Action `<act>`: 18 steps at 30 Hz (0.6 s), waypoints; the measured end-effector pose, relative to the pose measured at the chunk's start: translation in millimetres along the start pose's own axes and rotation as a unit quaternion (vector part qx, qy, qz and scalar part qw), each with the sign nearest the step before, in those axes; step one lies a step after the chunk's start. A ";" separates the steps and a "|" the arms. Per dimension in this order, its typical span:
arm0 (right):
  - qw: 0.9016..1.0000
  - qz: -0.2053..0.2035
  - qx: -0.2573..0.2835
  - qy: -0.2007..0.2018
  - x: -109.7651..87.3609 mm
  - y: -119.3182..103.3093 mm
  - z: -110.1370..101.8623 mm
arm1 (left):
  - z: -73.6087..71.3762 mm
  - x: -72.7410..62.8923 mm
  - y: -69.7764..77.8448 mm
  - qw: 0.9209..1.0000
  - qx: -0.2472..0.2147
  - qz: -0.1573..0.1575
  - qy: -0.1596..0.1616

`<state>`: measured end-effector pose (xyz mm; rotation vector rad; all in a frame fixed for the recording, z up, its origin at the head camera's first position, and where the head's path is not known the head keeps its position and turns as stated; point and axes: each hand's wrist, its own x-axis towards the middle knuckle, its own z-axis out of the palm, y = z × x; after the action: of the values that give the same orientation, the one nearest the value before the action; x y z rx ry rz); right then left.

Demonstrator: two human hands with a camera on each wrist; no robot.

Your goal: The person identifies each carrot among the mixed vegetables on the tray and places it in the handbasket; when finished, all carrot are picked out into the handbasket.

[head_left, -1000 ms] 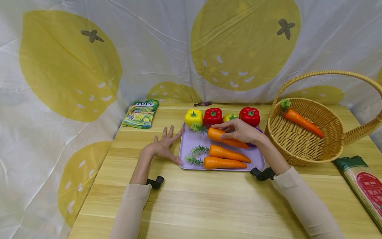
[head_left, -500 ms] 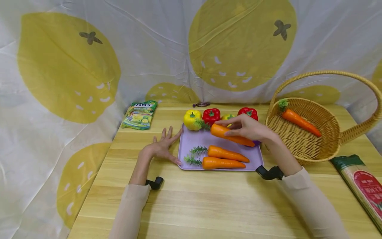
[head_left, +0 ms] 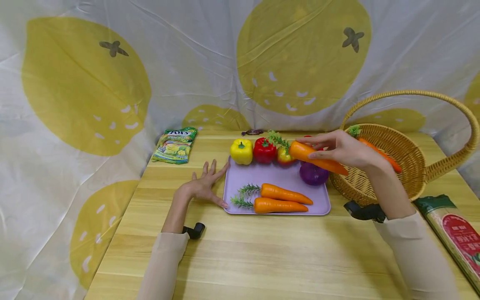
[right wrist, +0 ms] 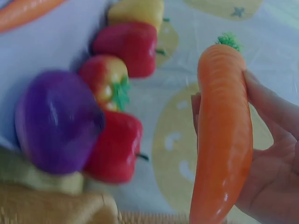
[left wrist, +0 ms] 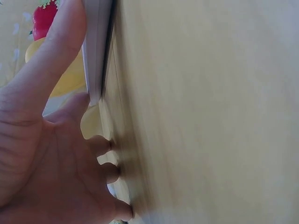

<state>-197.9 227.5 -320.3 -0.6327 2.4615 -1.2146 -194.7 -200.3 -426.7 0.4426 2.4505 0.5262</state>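
Note:
My right hand [head_left: 343, 149] grips a carrot [head_left: 316, 157] near its thick end, raised above the right end of the purple tray [head_left: 277, 175]. In the right wrist view the carrot [right wrist: 223, 126] stands between thumb and fingers, green tuft at the top. My left hand [head_left: 204, 186] is spread at the tray's left edge, and in the left wrist view its thumb and forefinger touch the rim [left wrist: 96, 51]. Two more carrots [head_left: 286, 194] lie along the tray's near side. A purple onion-like vegetable [head_left: 313, 174] sits at its right end.
A wicker basket [head_left: 416, 166] with one carrot [head_left: 390, 160] inside stands right of the tray. Along the tray's far edge are a yellow pepper [head_left: 241, 151], a red pepper [head_left: 264, 151] and a red-yellow fruit [head_left: 284, 156]. A candy bag [head_left: 175, 145] lies left, a noodle pack [head_left: 453, 233] right.
My right hand has lifted the carrot off the tray and carried it rightward toward the basket, uncovering the purple vegetable and the red-yellow fruit. My left hand stays at the tray's edge.

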 end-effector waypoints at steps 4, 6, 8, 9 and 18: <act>0.999 0.035 -0.006 0.017 -14.0 4.7 -15.5 | -0.1 0.3 -0.3 1.000 0.002 0.001 0.001; 0.998 0.046 -0.012 0.028 -19.9 8.4 -22.9 | -0.2 0.4 -0.5 1.000 0.005 0.002 0.002; 0.998 0.057 -0.006 0.033 -25.2 12.2 -29.7 | -0.3 0.5 -0.6 1.000 0.007 0.004 0.002; 0.997 0.062 0.000 0.036 -27.8 14.1 -32.8 | -0.4 0.4 -0.6 1.000 0.008 0.004 0.002; 0.995 0.064 -0.031 0.065 -47.8 39.4 -58.2 | 0.3 -0.2 0.1 1.000 0.010 0.003 0.000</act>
<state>-194.2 312.2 -313.7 -0.4172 2.6101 -1.1693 -194.3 -200.2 -426.8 0.4579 2.4564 0.5048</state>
